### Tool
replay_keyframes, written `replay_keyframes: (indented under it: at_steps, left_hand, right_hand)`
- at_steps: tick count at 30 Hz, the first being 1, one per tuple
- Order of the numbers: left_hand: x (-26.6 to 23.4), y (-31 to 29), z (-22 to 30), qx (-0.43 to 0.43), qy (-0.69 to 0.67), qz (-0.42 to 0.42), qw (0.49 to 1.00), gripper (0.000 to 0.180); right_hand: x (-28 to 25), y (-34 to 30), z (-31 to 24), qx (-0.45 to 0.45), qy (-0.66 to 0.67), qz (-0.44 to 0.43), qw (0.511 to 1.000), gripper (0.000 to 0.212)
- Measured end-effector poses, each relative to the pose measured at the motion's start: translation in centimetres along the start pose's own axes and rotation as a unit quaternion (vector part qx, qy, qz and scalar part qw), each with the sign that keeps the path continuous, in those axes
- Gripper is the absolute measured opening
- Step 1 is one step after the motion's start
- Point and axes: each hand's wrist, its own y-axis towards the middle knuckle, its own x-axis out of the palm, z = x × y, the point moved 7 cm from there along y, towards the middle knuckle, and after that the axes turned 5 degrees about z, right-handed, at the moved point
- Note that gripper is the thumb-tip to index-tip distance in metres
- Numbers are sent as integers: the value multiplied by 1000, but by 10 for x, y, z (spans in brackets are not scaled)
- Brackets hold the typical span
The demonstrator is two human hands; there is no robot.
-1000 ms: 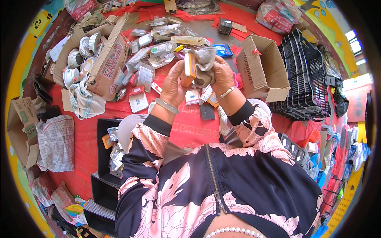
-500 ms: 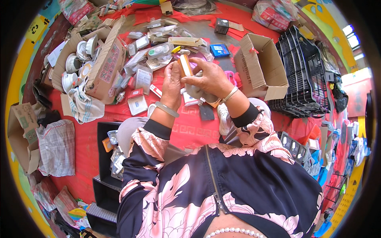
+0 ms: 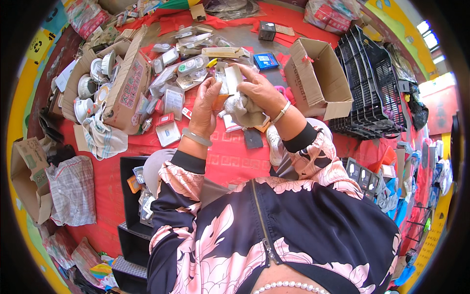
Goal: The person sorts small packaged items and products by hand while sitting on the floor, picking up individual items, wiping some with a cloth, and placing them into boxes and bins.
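Observation:
A small orange-and-white box is held up between my two hands, its white side showing. My left hand pinches it from the left with thumb and fingers closed. Opposite, my right hand has its thumb and forefinger closed on the box's right edge. A bunched grey cloth hangs under my right palm; whether the fingers also grip it is hidden. Just beyond the hands lies a heap of clear plastic packages.
To the left stands an open cardboard box of white round lamps, a striped towel over its corner. On the right are an empty-looking cardboard box and a black plastic crate. Black bins sit near my left side.
The box between my hands has turned, with more white and less orange showing. My hands have spread slightly apart. The whole view has shifted a little.

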Motion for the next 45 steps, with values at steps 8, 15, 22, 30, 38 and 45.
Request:
replay_keyframes:
  at_steps: [8,15,22,30,38,45]
  left_hand:
    - [10,-4,-11,-80,-15,-69,994,51]
    - [5,-5,-6,-37,47,-66,996,49]
    - [8,-5,-7,-44,-36,-26,998,33]
    - [-13,9,-7,9,-46,0,999,33]
    - [-4,0,8,117,117,-1,986,40]
    - [-17,5,12,179,231,15,956,41]
  right_hand:
    - [4,-2,-3,25,13,-117,993,63]
    - [1,-7,-17,10,-176,-149,973,56]
    - [13,-10,-21,-88,-217,-165,958,51]
    - [17,-4,10,45,78,-97,991,41]
    - [12,0,14,49,59,-36,996,35]
    - [6,-1,12,50,14,1,999,37]
